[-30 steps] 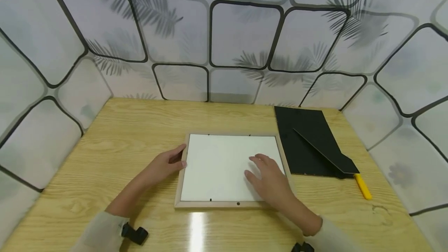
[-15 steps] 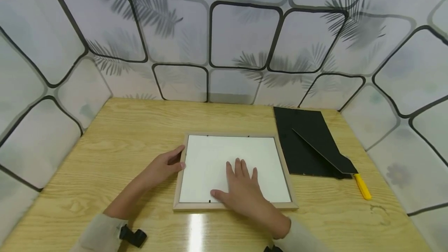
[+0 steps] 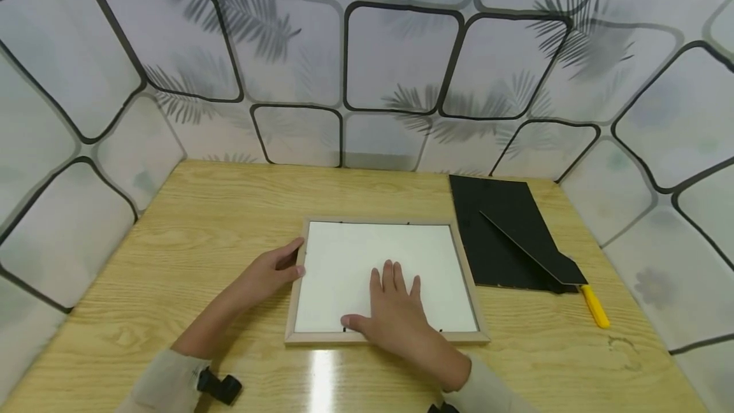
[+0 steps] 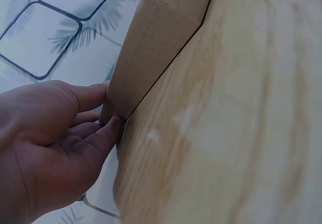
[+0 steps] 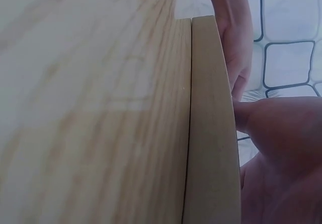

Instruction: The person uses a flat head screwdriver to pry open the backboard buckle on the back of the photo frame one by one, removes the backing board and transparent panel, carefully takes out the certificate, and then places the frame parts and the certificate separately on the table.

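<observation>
A light wooden picture frame lies on the table with a white sheet filling it. Small dark tabs show along its inner edges. My left hand holds the frame's left side, thumb over the top edge and fingers against the outer side. In the left wrist view, these fingers touch the side low down by the tabletop. My right hand lies spread on the white sheet, right of its middle, with the thumb pointing left near the front edge. The right wrist view shows the frame's side and part of that hand.
Right of the frame lies a black backing board with a black stand leg raised at an angle. A yellow handle sticks out beneath it. The wooden table meets patterned walls on three sides.
My right hand has moved left from above the sheet's right part and come down spread on it. By half a second ago it was there. My left hand stays on the frame.
</observation>
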A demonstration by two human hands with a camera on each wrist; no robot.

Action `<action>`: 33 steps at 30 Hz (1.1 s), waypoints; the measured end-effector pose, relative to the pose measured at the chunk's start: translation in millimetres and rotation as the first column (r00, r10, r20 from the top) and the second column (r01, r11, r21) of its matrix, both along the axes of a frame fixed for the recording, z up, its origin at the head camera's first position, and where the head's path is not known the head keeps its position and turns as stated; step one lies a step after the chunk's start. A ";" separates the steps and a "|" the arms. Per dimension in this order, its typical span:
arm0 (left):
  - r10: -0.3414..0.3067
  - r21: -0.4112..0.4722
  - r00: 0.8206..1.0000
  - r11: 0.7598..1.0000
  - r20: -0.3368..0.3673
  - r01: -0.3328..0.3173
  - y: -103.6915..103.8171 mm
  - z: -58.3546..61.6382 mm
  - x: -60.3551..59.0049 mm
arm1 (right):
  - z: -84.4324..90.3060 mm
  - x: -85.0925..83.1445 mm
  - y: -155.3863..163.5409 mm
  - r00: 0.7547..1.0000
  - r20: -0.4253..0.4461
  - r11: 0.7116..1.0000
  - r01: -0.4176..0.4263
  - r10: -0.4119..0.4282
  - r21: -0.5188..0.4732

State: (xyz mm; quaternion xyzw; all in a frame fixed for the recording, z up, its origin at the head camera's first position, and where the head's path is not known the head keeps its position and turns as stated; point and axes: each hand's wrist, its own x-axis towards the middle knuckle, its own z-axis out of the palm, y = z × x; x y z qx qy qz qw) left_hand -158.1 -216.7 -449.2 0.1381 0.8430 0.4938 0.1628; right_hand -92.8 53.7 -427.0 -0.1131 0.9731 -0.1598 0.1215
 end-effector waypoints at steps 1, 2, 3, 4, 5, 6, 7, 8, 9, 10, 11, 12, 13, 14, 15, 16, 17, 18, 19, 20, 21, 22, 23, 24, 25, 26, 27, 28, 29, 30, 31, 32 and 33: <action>-0.001 0.001 1.000 1.000 0.000 0.001 -0.1 -0.2 -0.1 | -0.2 -0.1 0.1 1.000 -0.001 1.000 -0.002 0.002 0.006; -0.003 0.001 1.000 1.000 -0.002 0.003 -0.2 -0.4 -0.1 | -0.3 -0.2 0.1 1.000 -0.003 1.000 -0.005 0.005 0.011; -0.005 0.002 1.000 1.000 -0.002 0.005 -0.4 -0.7 -0.2 | -0.6 -0.3 0.2 1.000 -0.005 1.000 -0.007 0.007 0.016; -0.007 0.004 1.000 1.000 -0.002 0.007 -0.5 -1.0 -0.3 | -1.0 -0.5 0.3 1.000 -0.008 1.000 -0.010 0.010 0.021; -0.008 0.005 1.000 1.000 -0.003 0.008 -0.6 -1.2 -0.3 | -1.4 -0.7 0.3 1.000 -0.010 1.000 -0.011 0.012 0.024; -0.010 0.005 1.000 1.000 -0.004 0.010 -0.7 -1.5 -0.4 | -2.0 -1.0 0.3 1.000 -0.015 0.999 -0.015 0.015 0.029; -0.012 0.007 1.000 1.000 -0.004 0.012 -0.7 -1.6 -0.4 | -2.6 -1.3 0.3 1.000 -0.018 0.999 -0.018 0.018 0.032; -0.013 0.008 1.000 1.000 -0.004 0.013 -0.8 -1.6 -0.4 | -3.0 -1.7 0.2 1.000 -0.022 0.999 -0.021 0.022 0.037; -0.013 0.010 1.000 1.000 -0.004 0.014 -0.7 -1.6 -0.4 | -3.4 -2.0 0.1 0.999 -0.026 0.999 -0.024 0.025 0.043; -0.012 0.009 1.000 1.000 -0.005 0.013 -0.6 -1.5 -0.4 | -3.5 -2.3 -0.1 0.999 -0.028 0.998 -0.028 0.030 0.047; -0.013 0.008 1.000 1.000 -0.005 0.013 -0.5 -1.3 -0.4 | -3.6 -2.6 -0.2 0.999 -0.032 0.998 -0.032 0.034 0.054; -0.013 0.009 1.000 1.000 -0.006 0.013 -0.2 -1.2 -0.5 | -3.4 -2.9 -0.4 0.999 -0.038 0.997 -0.037 0.039 0.061; -0.013 0.007 1.000 1.000 -0.007 0.013 0.1 -1.0 -0.6 | -3.3 -3.0 -0.4 0.998 -0.040 0.997 -0.040 0.043 0.067; -0.012 0.006 1.000 1.000 -0.006 0.013 0.4 -1.0 -0.7 | -3.3 -3.2 -0.4 0.998 -0.041 0.997 -0.043 0.046 0.071; -0.013 0.003 1.000 1.000 -0.006 0.013 0.7 -0.9 -0.8 | -3.2 -3.2 -0.4 0.998 -0.043 0.996 -0.046 0.050 0.077; -0.012 0.000 1.000 1.000 -0.007 0.012 1.1 -0.9 -0.9 | -3.1 -3.3 -0.3 0.998 -0.044 0.996 -0.049 0.053 0.080; -0.013 -0.003 1.000 1.000 -0.008 0.013 1.3 -1.0 -1.0 | -3.1 -3.3 -0.2 0.997 -0.045 0.995 -0.053 0.057 0.084; -0.014 -0.004 1.000 1.000 -0.008 0.014 1.6 -1.1 -1.1 | -3.3 -3.4 -0.2 0.997 -0.046 0.995 -0.054 0.058 0.086; -0.014 -0.006 1.000 1.000 -0.007 0.014 1.8 -1.2 -1.2 | -3.3 -3.5 -0.1 0.997 -0.045 0.995 -0.055 0.059 0.087; -0.014 -0.005 1.000 1.000 -0.006 0.014 2.0 -1.3 -1.3 | -3.2 -3.7 -0.2 0.997 -0.045 0.995 -0.056 0.060 0.087; -0.012 -0.006 1.000 1.000 -0.005 0.012 2.1 -1.4 -1.4 | -3.2 -3.9 -0.3 0.997 -0.046 0.995 -0.056 0.061 0.088; -0.011 -0.006 1.000 1.000 -0.005 0.011 2.1 -1.4 -1.5 | -3.4 -4.1 -0.4 0.997 -0.044 0.995 -0.055 0.059 0.088; -0.010 -0.006 1.000 1.000 -0.006 0.010 2.1 -1.4 -1.6 | -3.6 -4.5 -0.6 0.998 -0.042 0.995 -0.053 0.056 0.088; -0.009 -0.005 1.000 1.000 -0.007 0.009 2.0 -1.3 -1.7 | -3.8 -4.9 -0.9 0.998 -0.038 0.995 -0.048 0.052 0.088; -0.008 -0.006 1.000 1.000 -0.007 0.008 1.9 -1.2 -1.6 | -3.6 -5.3 -1.5 0.998 -0.035 0.996 -0.044 0.047 0.083; -0.006 -0.008 1.000 1.000 -0.008 0.006 1.7 -0.9 -1.4 | -3.8 -5.7 -2.2 0.999 -0.030 0.996 -0.037 0.040 0.078; -0.003 -0.011 1.000 1.000 -0.006 0.003 1.4 -0.6 -1.0 | -3.5 -6.1 -3.3 0.999 -0.025 0.997 -0.028 0.030 0.070; -0.001 -0.015 1.000 1.000 -0.005 0.001 1.1 -0.1 -0.5 | -3.4 -6.4 -4.8 1.000 -0.018 0.998 -0.020 0.021 0.059; 0.001 -0.016 1.000 1.000 -0.002 -0.001 0.8 0.3 -0.1 | -3.1 -6.6 -6.7 1.000 -0.014 0.999 -0.015 0.016 0.050; 0.003 -0.017 1.000 1.000 0.000 -0.003 0.6 0.7 0.3 | -2.6 -6.7 -9.0 1.000 -0.010 0.999 -0.012 0.013 0.035; 0.004 -0.016 1.000 1.000 0.002 -0.004 0.6 1.0 0.6 | -2.1 -6.4 -11.5 1.000 -0.005 1.000 -0.012 0.012 0.021; 0.003 -0.017 1.000 1.000 0.003 -0.003 0.5 1.2 0.8 | -1.8 -6.0 -14.2 1.000 -0.001 1.000 -0.016 0.016 0.011; 0.004 -0.017 1.000 1.000 0.005 -0.004 0.6 1.4 0.9 | -1.6 -5.3 -17.1 1.000 0.004 1.000 -0.024 0.024 0.001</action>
